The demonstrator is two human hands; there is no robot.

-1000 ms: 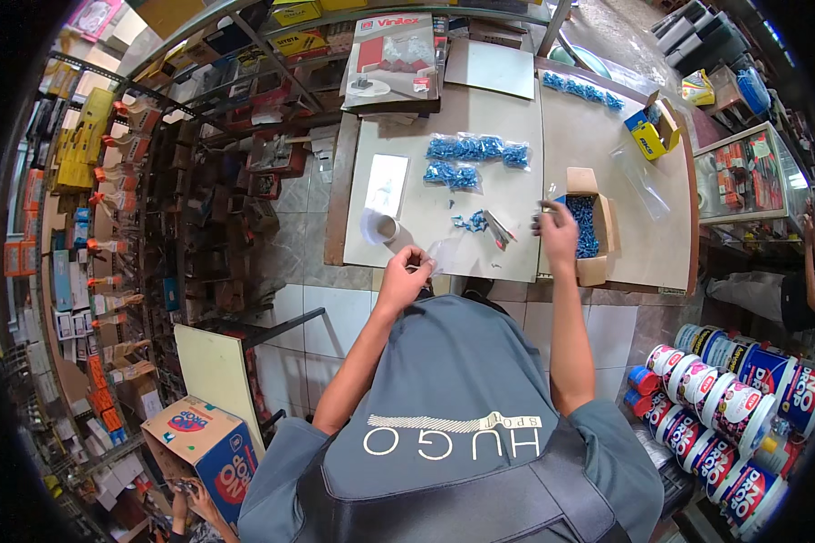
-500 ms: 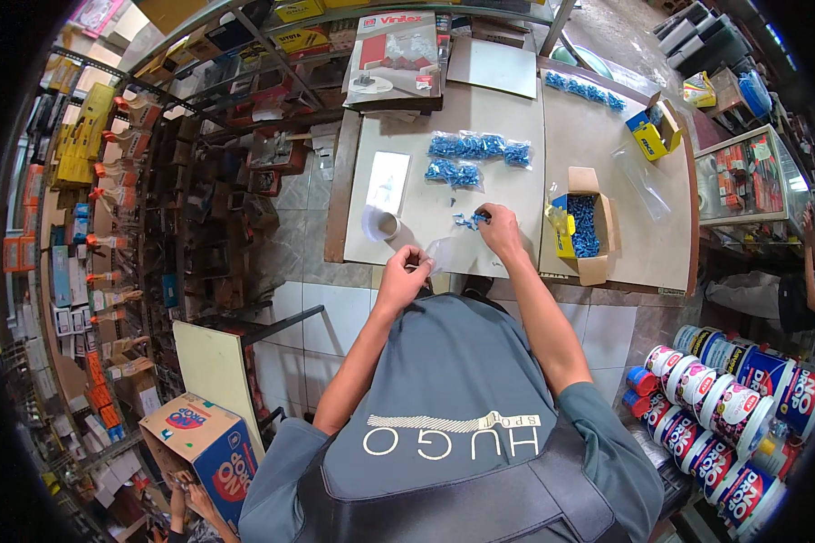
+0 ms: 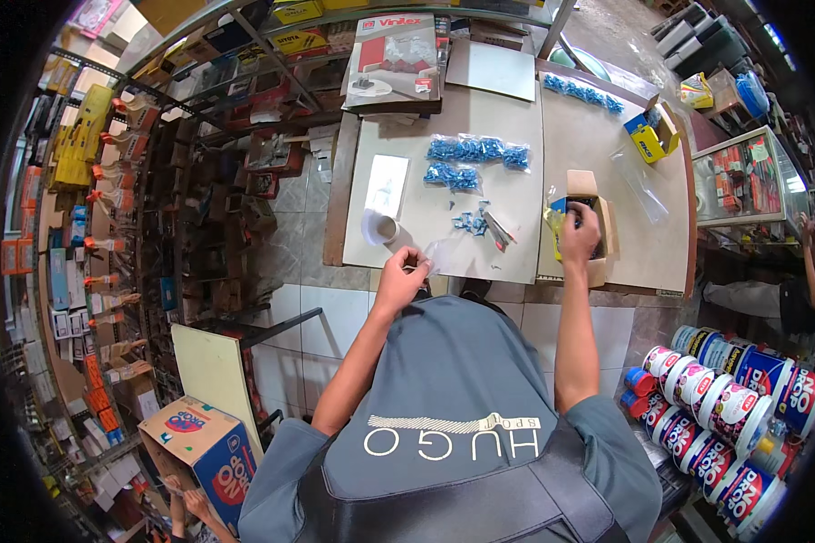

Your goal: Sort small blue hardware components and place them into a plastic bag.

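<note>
My left hand pinches the edge of a small clear plastic bag at the table's front edge. My right hand reaches into an open cardboard box with yellow sides; its fingertips are hidden there. Between my hands, a loose pile of small blue pieces lies on the table. Beside the pile is a slim tool with reddish ends, too small to make out. Beyond are clear packets of blue pieces, with a shorter packet row in front.
A white paper strip with a curled end lies left on the table. Further back are a thick catalogue and a pale board. A second yellow box, a clear bag and more blue packets occupy the right side.
My right hand has moved right from the loose blue pile into the box, uncovering the slim tool. My left hand stays in place with the plastic bag.
</note>
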